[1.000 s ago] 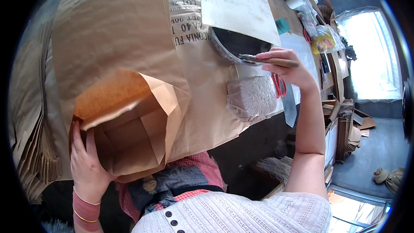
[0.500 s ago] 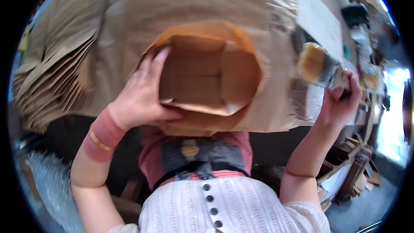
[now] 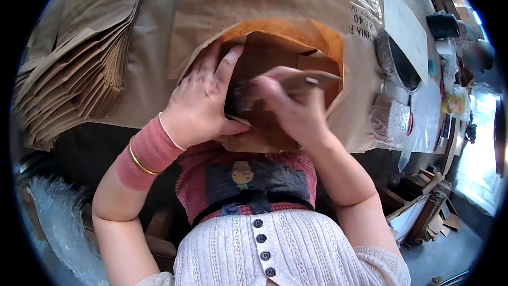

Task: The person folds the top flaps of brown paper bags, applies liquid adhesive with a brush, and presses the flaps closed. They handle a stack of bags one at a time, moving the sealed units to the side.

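Note:
A brown paper bag point(image 3: 317, 39) lies on the stack before me, its squared mouth spread wide and orange-brown inside the folds. My left hand point(image 3: 203, 95) is open at the left side of that mouth, thumb and fingers spread against the paper, the fingertips just inside. Over the opening, my right hand point(image 3: 296, 106) is closed round a wide paintbrush point(image 3: 312, 80). The brush's handle points right; its bristle end is blurred and dark within the bag mouth.
Fanned paper bags point(image 3: 90, 79) lie at the left. Right of the stack are a dark oval dish point(image 3: 402, 69), partly under a white board point(image 3: 405, 26), and a clear plastic container point(image 3: 390, 116) with a red rim. Bubble wrap point(image 3: 63, 228) stands low at left.
My right hand has swung left with the paintbrush, from beside the dish to inside the bag mouth. My left hand stays on the mouth's left side.

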`<state>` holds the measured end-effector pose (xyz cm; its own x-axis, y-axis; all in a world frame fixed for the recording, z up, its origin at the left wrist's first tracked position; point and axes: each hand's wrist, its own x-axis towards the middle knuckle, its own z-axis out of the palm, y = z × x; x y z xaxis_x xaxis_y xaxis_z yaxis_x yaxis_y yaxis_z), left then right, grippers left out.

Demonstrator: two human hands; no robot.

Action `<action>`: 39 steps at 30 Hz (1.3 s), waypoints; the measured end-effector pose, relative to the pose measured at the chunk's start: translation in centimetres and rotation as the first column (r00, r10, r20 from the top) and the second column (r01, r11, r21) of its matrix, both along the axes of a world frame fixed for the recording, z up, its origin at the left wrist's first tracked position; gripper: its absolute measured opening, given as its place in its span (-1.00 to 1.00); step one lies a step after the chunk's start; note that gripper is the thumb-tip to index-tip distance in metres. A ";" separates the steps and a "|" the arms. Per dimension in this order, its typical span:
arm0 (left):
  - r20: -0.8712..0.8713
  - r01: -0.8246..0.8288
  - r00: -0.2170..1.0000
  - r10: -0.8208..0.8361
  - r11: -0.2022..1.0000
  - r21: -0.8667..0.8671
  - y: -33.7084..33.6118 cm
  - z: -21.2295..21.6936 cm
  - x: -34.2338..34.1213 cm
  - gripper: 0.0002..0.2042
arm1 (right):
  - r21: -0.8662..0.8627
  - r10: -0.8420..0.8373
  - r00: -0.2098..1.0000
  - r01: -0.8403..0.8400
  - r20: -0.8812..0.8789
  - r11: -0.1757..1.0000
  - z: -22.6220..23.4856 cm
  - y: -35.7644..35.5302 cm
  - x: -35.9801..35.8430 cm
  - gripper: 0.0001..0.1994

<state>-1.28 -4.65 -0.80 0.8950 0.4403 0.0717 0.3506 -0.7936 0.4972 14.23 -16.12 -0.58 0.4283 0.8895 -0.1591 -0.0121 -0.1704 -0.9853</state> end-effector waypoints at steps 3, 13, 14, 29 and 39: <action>-0.040 -0.011 0.999 0.012 1.000 0.013 0.0 0.3 0.2 0.12 | 0.202 -0.247 0.867 0.174 0.432 0.964 2.4 -2.6 4.3 -0.88; -0.078 -0.039 0.996 0.031 0.994 -0.106 0.6 0.9 0.6 -0.17 | -0.024 -0.114 0.839 0.150 0.532 0.988 3.1 -5.6 7.5 -0.87; -0.107 0.004 0.994 -0.015 0.994 -0.107 1.2 1.0 0.5 -0.26 | 0.168 -0.332 0.900 0.295 0.281 0.941 4.6 -6.0 7.1 -0.88; -0.079 0.148 0.986 -0.150 0.989 -0.025 1.5 0.4 -0.9 -0.66 | -0.048 0.451 0.558 -0.591 0.696 0.805 2.7 0.9 8.4 -0.76; -0.078 -0.309 0.945 0.318 0.944 0.113 1.5 -2.2 1.5 -0.96 | 0.065 -0.153 0.923 0.139 0.354 0.988 5.0 -4.1 4.3 -0.90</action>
<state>0.18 -3.13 -2.99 0.7175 0.6947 0.0510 0.6307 -0.6789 0.3759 18.54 -20.20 4.45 0.5761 0.8151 0.0610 0.3196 -0.1559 -0.9346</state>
